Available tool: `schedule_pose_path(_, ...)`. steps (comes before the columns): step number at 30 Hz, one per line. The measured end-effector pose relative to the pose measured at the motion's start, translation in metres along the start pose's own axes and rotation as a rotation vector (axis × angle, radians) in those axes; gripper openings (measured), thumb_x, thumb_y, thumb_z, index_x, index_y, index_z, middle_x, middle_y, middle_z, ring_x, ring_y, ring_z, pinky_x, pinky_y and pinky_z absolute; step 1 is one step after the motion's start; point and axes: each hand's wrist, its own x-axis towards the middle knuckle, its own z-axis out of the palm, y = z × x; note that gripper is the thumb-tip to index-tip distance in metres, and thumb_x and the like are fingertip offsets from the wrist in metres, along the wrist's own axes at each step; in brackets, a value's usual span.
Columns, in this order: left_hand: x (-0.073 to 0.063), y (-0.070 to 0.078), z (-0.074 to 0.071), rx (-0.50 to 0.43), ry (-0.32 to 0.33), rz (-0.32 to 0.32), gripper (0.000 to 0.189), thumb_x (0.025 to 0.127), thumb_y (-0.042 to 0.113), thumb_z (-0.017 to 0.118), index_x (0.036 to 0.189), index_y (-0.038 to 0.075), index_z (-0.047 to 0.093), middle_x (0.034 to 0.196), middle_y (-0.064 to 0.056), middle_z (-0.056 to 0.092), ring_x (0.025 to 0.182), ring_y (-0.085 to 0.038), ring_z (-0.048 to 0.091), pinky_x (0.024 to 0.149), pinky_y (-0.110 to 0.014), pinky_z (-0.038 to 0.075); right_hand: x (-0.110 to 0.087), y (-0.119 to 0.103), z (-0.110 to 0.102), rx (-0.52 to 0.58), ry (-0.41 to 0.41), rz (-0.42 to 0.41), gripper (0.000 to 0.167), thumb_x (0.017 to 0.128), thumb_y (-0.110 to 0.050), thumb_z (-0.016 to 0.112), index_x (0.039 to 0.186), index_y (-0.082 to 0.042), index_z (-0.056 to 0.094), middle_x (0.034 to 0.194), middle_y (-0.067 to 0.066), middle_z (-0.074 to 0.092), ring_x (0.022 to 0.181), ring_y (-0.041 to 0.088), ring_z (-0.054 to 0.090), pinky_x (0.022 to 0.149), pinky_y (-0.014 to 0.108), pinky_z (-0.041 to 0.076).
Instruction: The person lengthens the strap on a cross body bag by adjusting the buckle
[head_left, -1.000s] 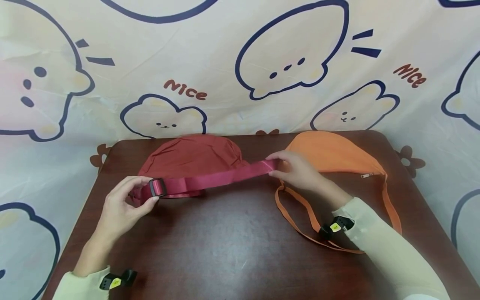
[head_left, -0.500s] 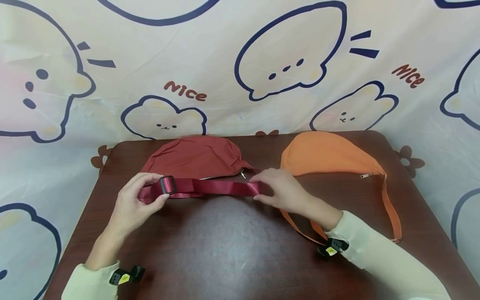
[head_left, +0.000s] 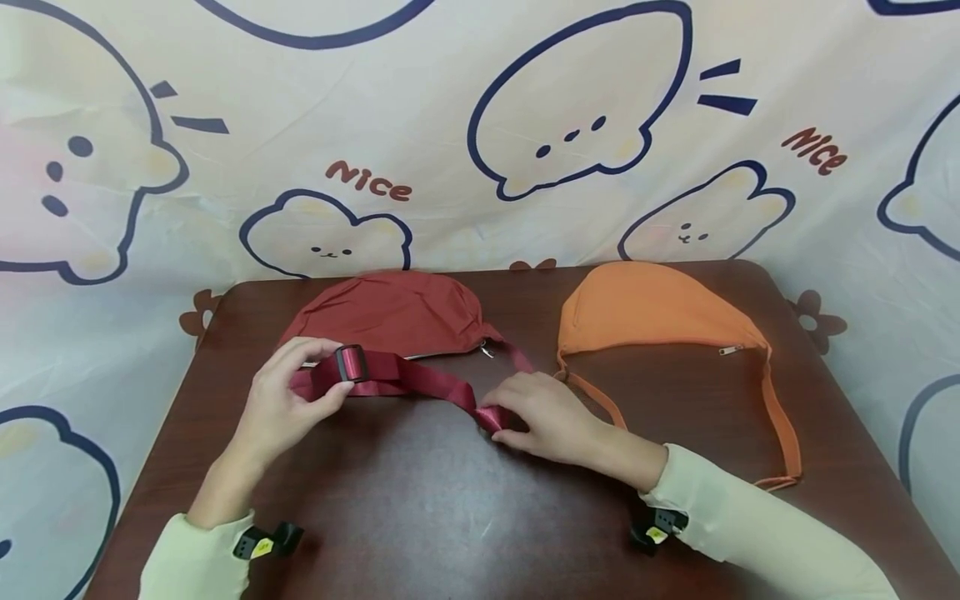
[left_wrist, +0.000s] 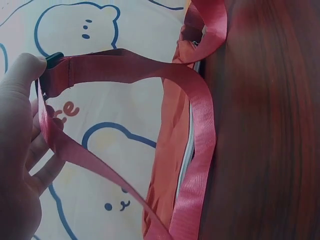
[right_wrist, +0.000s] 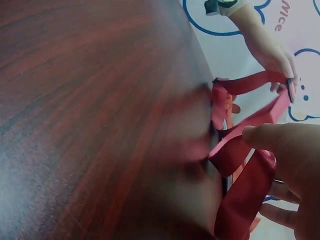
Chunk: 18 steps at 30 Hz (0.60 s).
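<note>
"What does the left hand [head_left: 281, 408] have?"

"The black buckle [head_left: 363, 363] on the red strap [head_left: 438, 385]. Its grip is closed down to a pinch, thumb below and fingers above, lifted clear of the surface [head_left: 450, 517]."

"And the right hand [head_left: 547, 417]?"

"Also pinching: thumb and fingers are on the same strap, lower and nearer the person. Between the hands the strap dips and twists."

"Where's the red bag [head_left: 390, 312]?"

"At the far left of the surface, just behind the strap. One length of strap runs from its right end to the right hand, beside a metal zip pull [head_left: 487, 351]."

"Anything else there?"

"An orange bag [head_left: 648, 308], far right, apart from the red one. Its own orange strap [head_left: 780, 417] loops forward, partly hidden by the right arm."

"Behind them?"

"A pale backdrop [head_left: 450, 100] with cartoon outlines and the word 'Nice' on it."
</note>
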Motion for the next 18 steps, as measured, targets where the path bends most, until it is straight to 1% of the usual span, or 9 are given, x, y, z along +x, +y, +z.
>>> schedule_pose_path(4,0.003,0.003,0.005,-0.021,-0.007,0.004,0.053,0.074,0.001,0.088,0.122,0.008,0.067,0.113,-0.005,0.066,0.100,-0.008,0.054,0.078,-0.010,0.046,-0.002,-0.002,0.006,-0.026,-0.012,-0.005,0.037,0.085,-0.030,0.085,0.117,-0.018,0.071,0.108,-0.004,0.069,0.104,0.015,0.062,0.090,0.040,0.049)
schedule_pose_path(9,0.006,0.006,0.011,-0.047,-0.024,0.015,0.053,0.074,0.002,0.087,0.123,0.009,0.066,0.114,-0.003,0.065,0.100,-0.010,0.055,0.081,-0.012,0.045,-0.004,-0.002,0.013,-0.043,-0.019,-0.039,0.038,0.084,-0.029,0.085,0.118,-0.020,0.070,0.107,-0.005,0.067,0.104,0.014,0.060,0.090,0.039,0.048)
schedule_pose_path(13,0.008,0.006,0.017,-0.075,-0.037,0.041,0.052,0.075,0.001,0.087,0.122,0.009,0.066,0.114,-0.002,0.065,0.100,-0.011,0.056,0.084,-0.011,0.045,-0.005,-0.001,0.016,-0.022,-0.015,-0.057,0.038,0.085,-0.033,0.084,0.117,-0.019,0.071,0.107,-0.005,0.067,0.102,0.014,0.059,0.087,0.037,0.048)
schedule_pose_path(18,0.010,0.005,0.022,-0.117,-0.061,0.070,0.052,0.075,-0.001,0.087,0.122,0.009,0.066,0.115,-0.003,0.064,0.102,-0.011,0.057,0.085,-0.011,0.047,-0.004,0.000,0.013,0.026,-0.021,-0.045,0.036,0.087,-0.036,0.081,0.115,-0.017,0.072,0.106,-0.004,0.067,0.099,0.013,0.058,0.085,0.036,0.049)
